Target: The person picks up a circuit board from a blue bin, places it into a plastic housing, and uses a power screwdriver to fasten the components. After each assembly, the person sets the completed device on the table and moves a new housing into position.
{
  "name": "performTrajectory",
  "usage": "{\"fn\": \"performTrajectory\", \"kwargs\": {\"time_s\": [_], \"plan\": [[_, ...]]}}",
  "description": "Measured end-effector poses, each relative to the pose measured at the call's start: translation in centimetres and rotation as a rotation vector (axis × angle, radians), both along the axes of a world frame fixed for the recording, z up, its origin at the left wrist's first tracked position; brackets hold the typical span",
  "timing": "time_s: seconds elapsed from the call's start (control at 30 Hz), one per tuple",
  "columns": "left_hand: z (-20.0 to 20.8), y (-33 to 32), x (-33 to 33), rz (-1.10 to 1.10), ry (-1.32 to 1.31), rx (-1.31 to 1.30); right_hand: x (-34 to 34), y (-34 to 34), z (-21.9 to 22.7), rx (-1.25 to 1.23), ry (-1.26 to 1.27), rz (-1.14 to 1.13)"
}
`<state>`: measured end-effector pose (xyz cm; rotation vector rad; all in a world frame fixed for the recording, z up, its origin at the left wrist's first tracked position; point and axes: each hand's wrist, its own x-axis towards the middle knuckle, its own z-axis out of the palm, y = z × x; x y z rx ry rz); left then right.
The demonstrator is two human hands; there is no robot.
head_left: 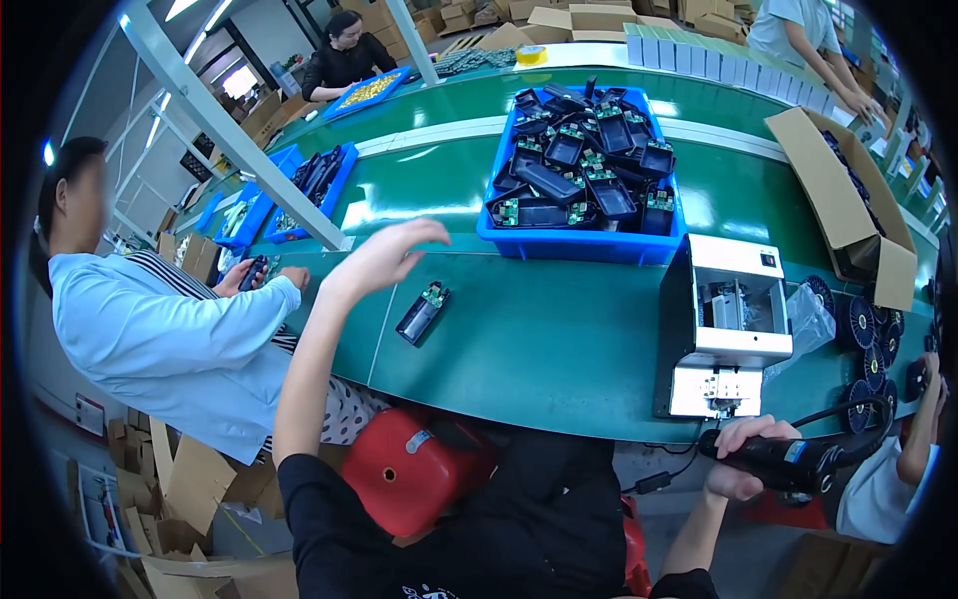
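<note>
Black elongated housing [424, 313], with bits of green circuit board at its upper end, lies alone and slanted on the green workbench [519, 359], just beyond the front edge. The left hand [394, 255] hangs above and to the left of it, fingers loosely curved and released, apart from the housing. The right hand [748, 457], at the bench's near right edge, has its fingers wrapped around a black cylindrical tool [783, 459] with a dark cable.

The bench top is smooth, and the green strip behind it is glossy, reflecting the lights. A blue plastic bin [579, 249] is heaped with similar dark, hard-edged housings. Right of it stands a boxy machine [738, 344] with pale metal faces and a black side, near crinkled clear plastic [808, 321] and dark round spools [856, 324]. An open cardboard box [838, 210] tilts behind them. A red stool [399, 479] with a rounded seat sits below the bench, and a co-worker [170, 339] in light blue works at the left.
</note>
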<state>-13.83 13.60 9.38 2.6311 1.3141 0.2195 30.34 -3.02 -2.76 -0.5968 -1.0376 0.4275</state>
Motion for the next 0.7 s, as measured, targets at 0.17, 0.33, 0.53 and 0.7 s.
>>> {"fn": "performTrajectory", "kwargs": {"time_s": [0.17, 0.33, 0.53, 0.7], "plan": [[-5.2, -3.1, -2.2, 0.01, -0.014, -0.109, -0.6, -0.1, -0.1, -0.01, -0.023, -0.004], [-6.2, -4.3, -1.7, 0.124, -0.111, -0.143, -0.5, -0.2, 0.0, -0.008, -0.007, -0.02], [-8.2, -6.3, 2.0, 0.191, -0.325, -0.092, 0.5, -0.6, 1.1, -0.041, 0.032, 0.045], [-10.3, -7.6, 7.2, 0.125, -0.452, 0.011, 1.4, -0.7, 6.1, 0.032, 0.04, 0.197]]}}
